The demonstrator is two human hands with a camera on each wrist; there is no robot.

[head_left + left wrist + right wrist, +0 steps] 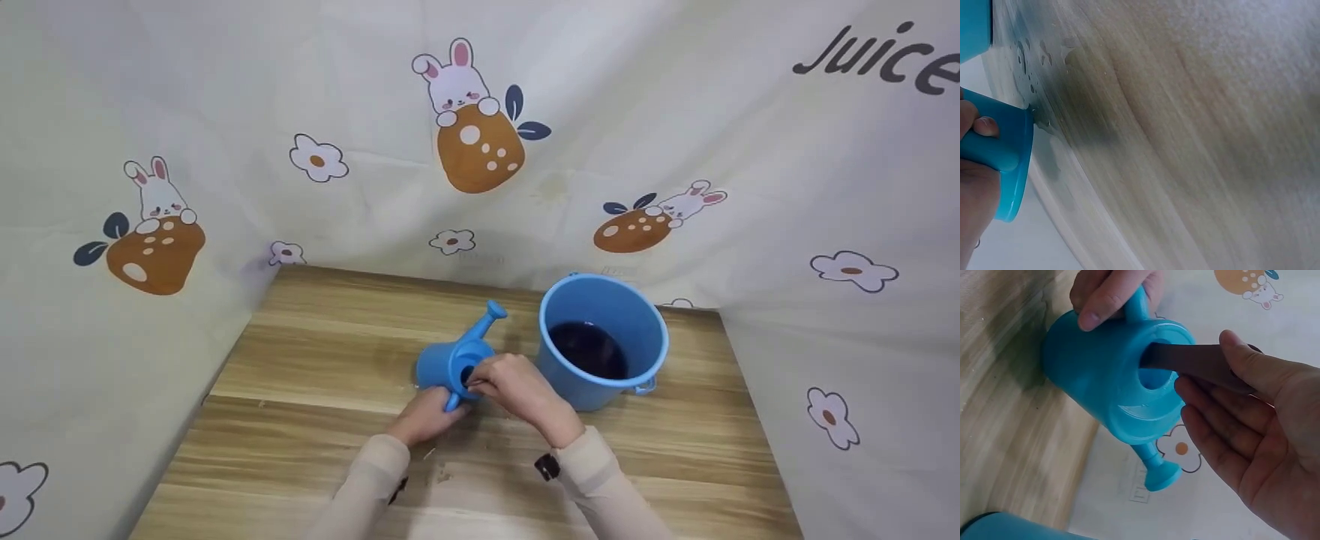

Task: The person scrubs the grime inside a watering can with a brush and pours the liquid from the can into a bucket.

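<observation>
A blue watering can (439, 365) with a round sprinkler head stands on the wooden table, its spout pointing away from me. My left hand (427, 416) grips the can's handle; in the left wrist view, fingers (986, 126) wrap round it. My right hand (517, 386) is just over the can's top opening. Between thumb and fingers it pinches a dark brown, flat, handle-like piece (1202, 363), whose far end goes down into the opening. That end is hidden inside the can, so its kind cannot be told.
A blue bucket (551, 371) with dark liquid (589, 349) in it stands right of the can, near my right forearm. Water drops (1022, 56) lie on the table (315, 435) by the can. Behind and at both sides hangs a rabbit-print cloth (360, 97).
</observation>
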